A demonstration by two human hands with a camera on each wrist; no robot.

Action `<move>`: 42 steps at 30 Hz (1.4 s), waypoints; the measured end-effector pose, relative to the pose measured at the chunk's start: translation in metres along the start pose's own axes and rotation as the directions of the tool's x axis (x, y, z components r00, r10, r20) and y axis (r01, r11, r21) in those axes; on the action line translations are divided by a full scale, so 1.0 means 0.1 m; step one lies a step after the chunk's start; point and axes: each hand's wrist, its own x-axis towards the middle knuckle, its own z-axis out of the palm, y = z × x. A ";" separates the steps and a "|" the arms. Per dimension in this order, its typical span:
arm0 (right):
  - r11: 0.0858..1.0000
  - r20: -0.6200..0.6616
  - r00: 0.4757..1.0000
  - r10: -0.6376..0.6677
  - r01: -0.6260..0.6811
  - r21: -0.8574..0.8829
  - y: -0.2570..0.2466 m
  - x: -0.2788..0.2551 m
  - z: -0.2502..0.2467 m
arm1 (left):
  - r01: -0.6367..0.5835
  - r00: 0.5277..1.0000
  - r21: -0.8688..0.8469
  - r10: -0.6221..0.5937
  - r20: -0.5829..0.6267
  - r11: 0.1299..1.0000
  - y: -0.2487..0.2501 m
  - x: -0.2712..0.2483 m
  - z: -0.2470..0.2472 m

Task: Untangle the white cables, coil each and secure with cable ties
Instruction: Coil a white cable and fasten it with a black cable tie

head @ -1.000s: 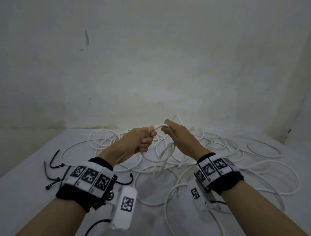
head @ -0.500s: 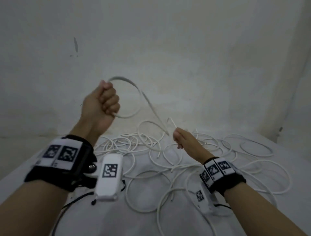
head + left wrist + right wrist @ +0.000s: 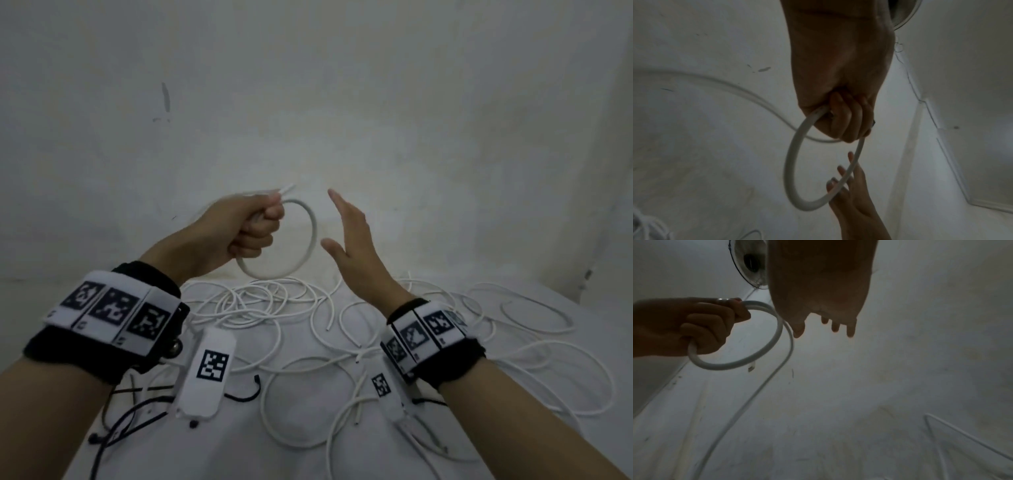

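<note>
My left hand (image 3: 253, 229) is a fist gripping a white cable bent into one round loop (image 3: 310, 240), held up above the table. The loop (image 3: 791, 170) hangs below the curled fingers in the left wrist view, and a cable end sticks out past the thumb. My right hand (image 3: 349, 236) is beside the loop with fingers straight and spread, holding nothing. In the right wrist view the loop (image 3: 772, 344) lies just left of that hand's fingertips (image 3: 835, 327). A heap of tangled white cables (image 3: 274, 301) covers the white table (image 3: 239, 445) below both hands.
Black cable ties (image 3: 239, 397) lie on the table at the near left, under my left wrist. More white cable loops (image 3: 534, 315) spread to the right side. A pale wall (image 3: 308, 102) rises right behind the table.
My left hand came down from its raised pull and now holds the cable as a closed loop. My right hand let go of the cable, rose and opened beside the loop.
</note>
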 end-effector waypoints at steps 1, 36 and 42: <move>0.998 -0.013 0.999 -0.051 0.051 -0.032 -0.06 0.08 0.03 | 0.011 0.999 0.057 -0.013 0.030 0.998 0.03 -0.03 0.04; 0.495 0.383 0.623 -0.682 0.779 -0.386 -0.42 -0.35 0.09 | -0.139 0.990 0.199 0.143 -0.006 0.970 -0.80 -0.09 0.38; 0.736 0.407 0.765 -0.499 0.622 -0.267 -0.51 -0.35 0.06 | -0.170 0.985 0.439 0.165 0.048 0.882 -0.82 -0.24 0.30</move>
